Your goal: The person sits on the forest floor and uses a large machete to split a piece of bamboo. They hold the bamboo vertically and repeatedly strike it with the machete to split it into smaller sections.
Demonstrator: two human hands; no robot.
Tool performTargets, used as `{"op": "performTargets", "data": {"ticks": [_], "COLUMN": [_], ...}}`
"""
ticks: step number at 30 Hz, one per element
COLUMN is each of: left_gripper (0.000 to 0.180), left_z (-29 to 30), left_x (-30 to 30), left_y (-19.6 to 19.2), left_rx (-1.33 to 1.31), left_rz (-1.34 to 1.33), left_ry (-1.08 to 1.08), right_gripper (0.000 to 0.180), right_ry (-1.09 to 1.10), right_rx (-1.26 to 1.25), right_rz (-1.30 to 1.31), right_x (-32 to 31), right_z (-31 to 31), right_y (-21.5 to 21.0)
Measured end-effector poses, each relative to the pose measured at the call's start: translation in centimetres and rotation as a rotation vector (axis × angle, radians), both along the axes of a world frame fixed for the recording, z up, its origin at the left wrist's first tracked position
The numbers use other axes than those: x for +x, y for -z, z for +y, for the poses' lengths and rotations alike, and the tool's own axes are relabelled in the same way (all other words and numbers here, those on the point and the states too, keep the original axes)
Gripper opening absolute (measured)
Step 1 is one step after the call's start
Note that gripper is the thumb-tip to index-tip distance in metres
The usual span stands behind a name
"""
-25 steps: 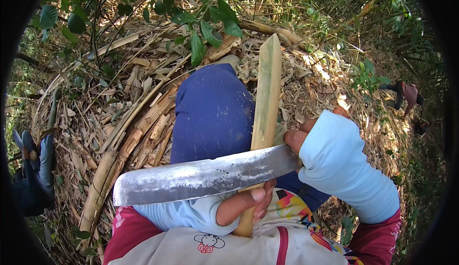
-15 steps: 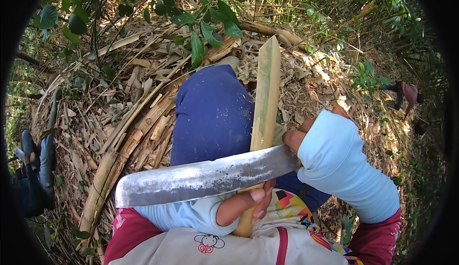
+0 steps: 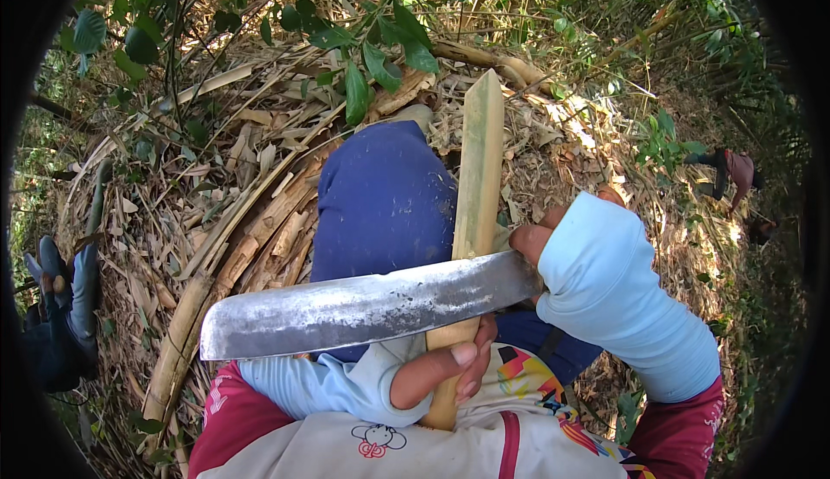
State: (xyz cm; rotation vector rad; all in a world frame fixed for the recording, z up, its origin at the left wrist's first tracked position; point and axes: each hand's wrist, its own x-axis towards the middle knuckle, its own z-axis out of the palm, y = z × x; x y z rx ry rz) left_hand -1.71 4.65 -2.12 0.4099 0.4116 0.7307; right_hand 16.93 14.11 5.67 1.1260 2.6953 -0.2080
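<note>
"Blue-grey clothing on another person (image 3: 65, 332) shows at your far left, among the undergrowth."

"Further in, you have long split strips (image 3: 186, 345) curving over the dry leaf litter (image 3: 138, 280), with a green leafy branch (image 3: 380, 60) above them."

"What about the steel?"

"Your broad blade (image 3: 363, 310) begins with its squared end over your left sleeve (image 3: 294, 384). It slopes gently upward to the right, crossing your lap. (Dark patches mottle its otherwise bright face.)"

"And your left hand (image 3: 419, 382)?"

"It grasps the lower end of the stake, below the blade, with thumb and fingertips in plain sight around it. Your blue trouser knee (image 3: 385, 198) rises just left of the stake's upper part."

"So where is the stake itself?"

"Pale and green-tinged, the stake (image 3: 482, 155) stands lengthwise in front of you, its pointed end away from you. The blade passes over it; whether the two touch, you cannot tell from this view."

"Then your right hand (image 3: 532, 241)?"

"Clenched at the blade's right end, half covered by your light blue right sleeve (image 3: 631, 306); the handle is hidden. Far to your right, near the rim, shows a figure in dull red (image 3: 740, 175)."
</note>
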Motion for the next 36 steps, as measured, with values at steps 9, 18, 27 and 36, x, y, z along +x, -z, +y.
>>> {"op": "performTargets", "data": {"ticks": [9,18,27,36], "left_gripper": [0.034,0.035,0.041,0.05], "left_z": [-0.5,-0.5,-0.9,-0.8], "left_x": [0.2,0.3,0.3,0.4], "left_y": [0.7,1.2,2.0,1.5], "left_rx": [-0.026,-0.004,-0.026,-0.072], "left_rz": [-0.039,-0.108,-0.148,-0.197], "left_ry": [-0.037,-0.022,-0.018,-0.068], "right_gripper": [0.015,0.013,0.026,0.013], "right_ry": [0.032,0.038,0.029,-0.033], "right_rx": [-0.006,-0.034,-0.026,-0.01], "right_rz": [-0.003,0.001,-0.04,-0.062], "right_x": [0.0,0.0,-0.3,-0.3], "right_z": [0.1,0.0,0.0,0.4], "right_y": [-0.1,-0.4,-0.4,-0.6]}}
